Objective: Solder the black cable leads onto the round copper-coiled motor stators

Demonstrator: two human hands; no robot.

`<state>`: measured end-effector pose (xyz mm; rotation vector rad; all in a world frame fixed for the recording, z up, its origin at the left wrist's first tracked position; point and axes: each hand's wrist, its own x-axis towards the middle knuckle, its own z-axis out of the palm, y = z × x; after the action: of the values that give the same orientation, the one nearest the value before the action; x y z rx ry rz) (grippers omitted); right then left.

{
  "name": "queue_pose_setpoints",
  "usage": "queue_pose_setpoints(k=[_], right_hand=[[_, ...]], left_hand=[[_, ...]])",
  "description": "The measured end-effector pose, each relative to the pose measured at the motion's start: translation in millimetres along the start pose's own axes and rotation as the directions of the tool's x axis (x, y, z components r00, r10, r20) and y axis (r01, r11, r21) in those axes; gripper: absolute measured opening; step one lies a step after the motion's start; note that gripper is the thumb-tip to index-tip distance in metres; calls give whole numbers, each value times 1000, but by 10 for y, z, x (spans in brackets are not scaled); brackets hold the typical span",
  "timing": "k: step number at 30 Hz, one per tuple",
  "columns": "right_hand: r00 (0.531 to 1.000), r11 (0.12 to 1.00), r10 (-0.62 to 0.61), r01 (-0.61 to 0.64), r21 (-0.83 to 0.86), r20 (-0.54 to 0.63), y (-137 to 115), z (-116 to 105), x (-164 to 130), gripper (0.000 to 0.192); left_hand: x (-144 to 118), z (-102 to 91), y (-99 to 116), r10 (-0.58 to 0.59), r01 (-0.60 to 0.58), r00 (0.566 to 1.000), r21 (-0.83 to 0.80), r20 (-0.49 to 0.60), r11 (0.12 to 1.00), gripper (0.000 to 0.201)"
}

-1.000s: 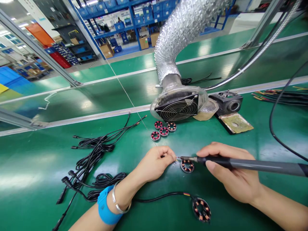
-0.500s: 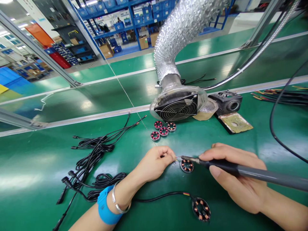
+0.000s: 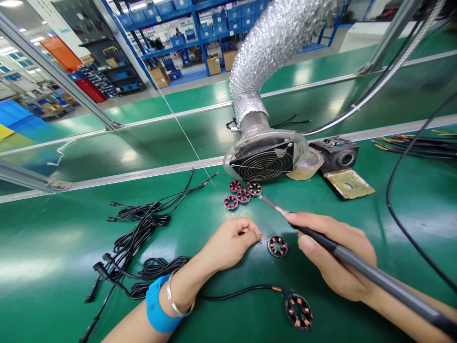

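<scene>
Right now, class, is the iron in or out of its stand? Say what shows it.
Out. The right hand grips the iron by its handle, and the stand sits apart, beyond the hand.

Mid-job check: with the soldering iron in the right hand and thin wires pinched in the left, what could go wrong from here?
Burn: if the soldering iron is hot, a slip of the right hand could burn the left hand, which is pinching the thin wires.

Scorching: its tip appears close to the rear copper-wound stator, so contact might damage the windings.

Shifting: no hand holds the nearby stator, so a nudge could move it.
</scene>
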<state>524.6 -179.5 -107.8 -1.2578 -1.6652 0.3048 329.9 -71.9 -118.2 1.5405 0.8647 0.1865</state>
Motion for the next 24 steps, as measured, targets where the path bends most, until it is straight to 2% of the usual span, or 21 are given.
queue_pose_setpoints(k=[3,6,10,12,15,19,24], right_hand=[[998,1000,-21,21,7,51,48,141,15,36],[991,995,-97,96,17,91,93,280,28,29],[979,983,-179,181,-12,99,116,363,28,28],[981,983,-179,182,-32,77,106,363,18,28],[990,993,-117,117,-2,85,82,354,-7,30],[989,996,-87,84,37,120,79,383,-48,36],[990,997,-82,81,12,113,97,435,-60,32]], left_hand=[[-18,-3,-2,11,-11,1000,-11,26,1000,24],[-42,-9,-12,14,-15,998,18,59,1000,26],[-87,-21,4,17,-23,995,61,96,998,29],[-115,-28,27,33,-42,996,110,85,993,29],[-148,-26,46,49,-55,998,162,41,985,27],[-151,17,21,18,-20,1000,58,22,998,28],[-143,77,37,-72,76,997,-118,37,990,30]])
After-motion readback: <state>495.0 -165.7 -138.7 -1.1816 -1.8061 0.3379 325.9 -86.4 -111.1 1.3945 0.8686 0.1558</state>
